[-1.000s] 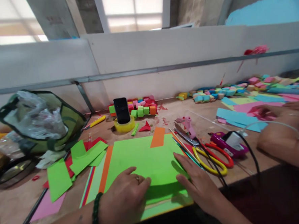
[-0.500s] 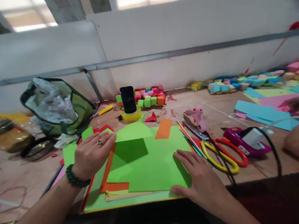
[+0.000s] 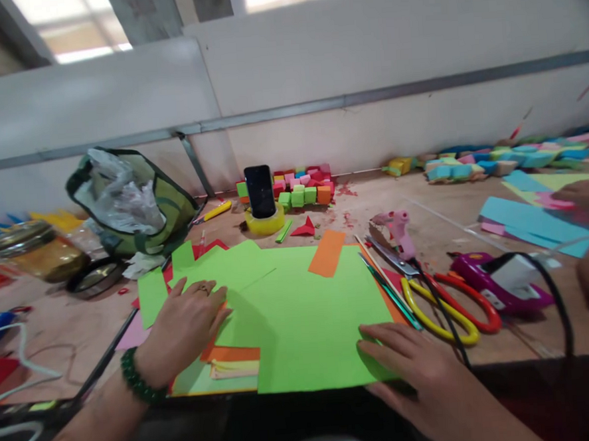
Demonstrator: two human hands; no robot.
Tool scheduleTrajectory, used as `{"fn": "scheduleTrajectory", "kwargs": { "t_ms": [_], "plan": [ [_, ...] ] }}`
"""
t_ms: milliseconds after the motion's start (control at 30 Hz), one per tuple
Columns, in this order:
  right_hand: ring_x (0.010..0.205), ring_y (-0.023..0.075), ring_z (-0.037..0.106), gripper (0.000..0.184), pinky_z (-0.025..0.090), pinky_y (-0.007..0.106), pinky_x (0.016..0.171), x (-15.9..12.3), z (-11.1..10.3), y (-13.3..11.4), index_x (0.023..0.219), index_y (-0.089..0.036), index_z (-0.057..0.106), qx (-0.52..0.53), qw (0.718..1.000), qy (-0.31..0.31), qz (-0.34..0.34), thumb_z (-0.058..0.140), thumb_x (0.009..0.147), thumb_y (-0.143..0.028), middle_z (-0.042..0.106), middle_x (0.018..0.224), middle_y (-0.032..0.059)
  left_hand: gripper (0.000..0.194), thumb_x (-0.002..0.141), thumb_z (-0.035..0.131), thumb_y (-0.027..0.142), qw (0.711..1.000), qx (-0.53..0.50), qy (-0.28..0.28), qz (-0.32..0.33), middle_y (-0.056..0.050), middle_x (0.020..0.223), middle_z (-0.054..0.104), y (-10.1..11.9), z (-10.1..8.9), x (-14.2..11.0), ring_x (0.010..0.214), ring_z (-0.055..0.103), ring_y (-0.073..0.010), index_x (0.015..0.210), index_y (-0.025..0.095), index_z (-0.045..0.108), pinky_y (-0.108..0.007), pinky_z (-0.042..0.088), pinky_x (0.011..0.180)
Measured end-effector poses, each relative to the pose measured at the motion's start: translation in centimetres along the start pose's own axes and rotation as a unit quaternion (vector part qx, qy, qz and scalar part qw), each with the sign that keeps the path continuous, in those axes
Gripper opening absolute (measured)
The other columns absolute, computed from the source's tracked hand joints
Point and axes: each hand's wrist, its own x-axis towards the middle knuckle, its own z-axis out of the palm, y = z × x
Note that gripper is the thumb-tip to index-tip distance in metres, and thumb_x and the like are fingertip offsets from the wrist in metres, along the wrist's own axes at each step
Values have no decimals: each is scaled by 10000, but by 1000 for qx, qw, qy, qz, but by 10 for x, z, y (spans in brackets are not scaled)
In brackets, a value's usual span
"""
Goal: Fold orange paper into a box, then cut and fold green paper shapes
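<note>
1. Two bare hands, one at each side of a green sheet (image 3: 310,313); sheet lies flat between them, near edge about at the table's (image 3: 363,196) front edge; long axis seems to run left to right, with the oblique view leaving some doubt.
2. Left hand (image 3: 191,323): palm down, fingers loosely spread over the sheet's left side, by a green flap (image 3: 240,260); cannot tell whether that flap is a separate piece, nor whether the fingers pinch it.
3. Right hand (image 3: 417,356): fingers extended, tips on the near right part of the sheet, thumb apart, low by the near edge; no tool in it.
4. Neither hand clearly nearer; right sits at the near right corner, left a bit farther up the left side.
5. Around: orange strip (image 3: 327,253) atop the far right part; scissors (image 3: 402,265) just right of the sheet, beyond the right hand; glue gun (image 3: 401,230) farther off; paper cubes (image 3: 297,195) well beyond, far side.
</note>
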Motion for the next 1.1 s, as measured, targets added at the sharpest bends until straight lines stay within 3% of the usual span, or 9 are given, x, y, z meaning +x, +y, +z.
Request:
{"fn": "scheduleTrajectory", "kwargs": {
  "t_ms": [100,233,300,367,467,567,733,967,1100],
  "plan": [
    [919,196,644,159,545,337,770,7,-8,-3,960,-232,686,43,999,-21,-15,564,863,-200,718,997,53,421,884,516,471,994,-94,50,37,-136,1173,638,33,-19,-12,1067,583,-290,1179,187,617,-466,415,941],
    [790,172,642,226,526,303,681,21,-13,-14,843,-219,691,83,995,-48,8,476,908,-197,716,876,51,539,812,531,627,950,-283,-24,130,-81,1149,632,92,-31,-17,984,606,-229,1203,259,582,-331,493,811],
    [745,168,636,243,511,292,649,27,-12,-19,782,-218,687,94,994,-58,19,476,902,-198,709,815,47,418,845,540,555,941,-314,-34,121,-64,1079,643,113,-29,-12,926,610,-218,1131,257,606,-316,488,765],
    [721,168,633,233,498,281,625,29,-11,-22,745,-215,679,105,992,-61,24,498,892,-212,700,764,44,181,909,511,352,941,-316,-51,110,-31,943,656,123,-23,-6,833,609,-187,963,245,646,-284,464,706],
    [780,187,650,125,507,288,667,27,-11,-16,920,-230,682,128,988,-64,61,615,816,-241,711,839,39,206,905,464,184,938,-329,-57,93,-9,830,645,123,-14,-3,745,595,-155,792,219,634,-258,418,649],
    [906,212,660,460,516,320,782,22,-13,0,1193,-259,588,149,976,-73,141,680,743,-240,704,1040,45,201,896,463,174,926,-369,-47,70,-7,791,624,114,-10,-7,720,579,-143,743,200,592,-250,399,645],
    [802,195,662,333,513,319,721,24,-10,22,1170,-216,591,158,957,-57,238,544,859,-327,709,876,41,186,899,432,181,920,-389,-49,14,-11,724,589,107,-6,-3,664,535,-149,734,194,517,-254,375,612],
    [992,262,618,410,463,383,860,50,-9,25,1107,-187,622,12,978,-43,205,559,838,-490,657,1081,110,209,910,426,217,948,-309,-71,-38,-22,696,591,106,5,22,646,547,-170,711,195,487,-271,337,603],
    [840,260,648,503,448,337,680,70,-11,26,1044,-202,631,-32,960,-98,259,574,770,-619,691,939,87,218,906,455,248,947,-308,-84,-39,-20,684,603,104,4,27,644,554,-172,700,192,502,-266,324,596]
  ]
}}
